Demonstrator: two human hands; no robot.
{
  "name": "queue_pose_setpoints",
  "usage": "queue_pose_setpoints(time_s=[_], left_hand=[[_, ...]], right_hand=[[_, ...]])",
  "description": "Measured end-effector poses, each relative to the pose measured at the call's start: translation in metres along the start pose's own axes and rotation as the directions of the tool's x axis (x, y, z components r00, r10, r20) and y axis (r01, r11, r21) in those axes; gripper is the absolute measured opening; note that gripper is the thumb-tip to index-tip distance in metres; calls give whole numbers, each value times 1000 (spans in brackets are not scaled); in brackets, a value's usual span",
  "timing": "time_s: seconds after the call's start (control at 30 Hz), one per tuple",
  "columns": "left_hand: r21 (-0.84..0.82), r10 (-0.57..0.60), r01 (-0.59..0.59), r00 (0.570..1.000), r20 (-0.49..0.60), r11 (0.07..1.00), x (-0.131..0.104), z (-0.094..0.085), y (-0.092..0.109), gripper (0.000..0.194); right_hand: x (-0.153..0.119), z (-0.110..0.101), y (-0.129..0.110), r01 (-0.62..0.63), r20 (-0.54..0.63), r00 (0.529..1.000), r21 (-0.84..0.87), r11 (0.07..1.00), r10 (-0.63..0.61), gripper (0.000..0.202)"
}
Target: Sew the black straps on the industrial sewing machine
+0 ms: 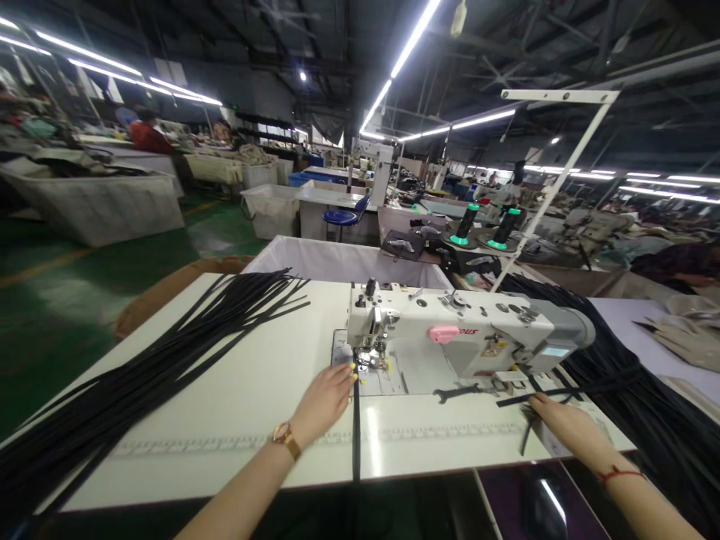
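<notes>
A narrow black strap (356, 435) runs from the needle area of a white sewing machine (450, 322) down over the table's front edge. My left hand (329, 394) lies beside it with fingers stretched out, their tips touching the strap just in front of the presser foot. A watch is on that wrist. On the right, my right hand (554, 420) is closed on another black strap (527, 435), whose end hangs below the fingers; the fingertips are partly hidden. A wrench (458, 391) lies by the machine's base, left of this hand.
Long black straps lie in a bundle (169, 367) on the left of the white table (270, 390) and in another pile (635, 375) on the right. Behind the machine are a fabric-lined bin (337, 262) and two black thread cones (466, 225). A thread stand (562, 176) rises at right.
</notes>
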State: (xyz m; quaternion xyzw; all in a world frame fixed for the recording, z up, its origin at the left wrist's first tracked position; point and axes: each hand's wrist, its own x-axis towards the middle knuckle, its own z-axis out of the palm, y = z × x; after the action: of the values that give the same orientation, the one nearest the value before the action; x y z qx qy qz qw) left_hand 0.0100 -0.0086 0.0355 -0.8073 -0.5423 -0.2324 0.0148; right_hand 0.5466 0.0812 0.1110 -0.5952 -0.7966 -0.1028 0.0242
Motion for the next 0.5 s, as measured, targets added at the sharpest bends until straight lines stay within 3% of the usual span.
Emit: queue_pose_setpoints(time_s=[0.1,0.2,0.3,0.4,0.47,0.5], left_hand=[[-2,-11,11,1000,5,1000,0,0,0,37],[-7,-11,11,1000,12,1000,0,0,0,37],[-8,-10,10,1000,6,1000,0,1,0,37],[5,-3,3,1000,8,1000,0,2,-1,37],[12,4,-5,1000,14,1000,0,1,-1,37],[13,7,-7,1000,14,1000,0,1,-1,37]], right_hand=[[-4,1,-1,82,168,983,-32,996,-75,30],[-13,-7,-32,96,195,977,-48,994,-85,20],[-30,-27,-97,144,148,979,-14,989,-141,15],[-53,-57,-177,252,113,956,156,955,-270,18],[-67,-78,-227,325,131,910,366,872,-395,19],[-73,-88,-248,341,127,877,515,786,-463,18]])
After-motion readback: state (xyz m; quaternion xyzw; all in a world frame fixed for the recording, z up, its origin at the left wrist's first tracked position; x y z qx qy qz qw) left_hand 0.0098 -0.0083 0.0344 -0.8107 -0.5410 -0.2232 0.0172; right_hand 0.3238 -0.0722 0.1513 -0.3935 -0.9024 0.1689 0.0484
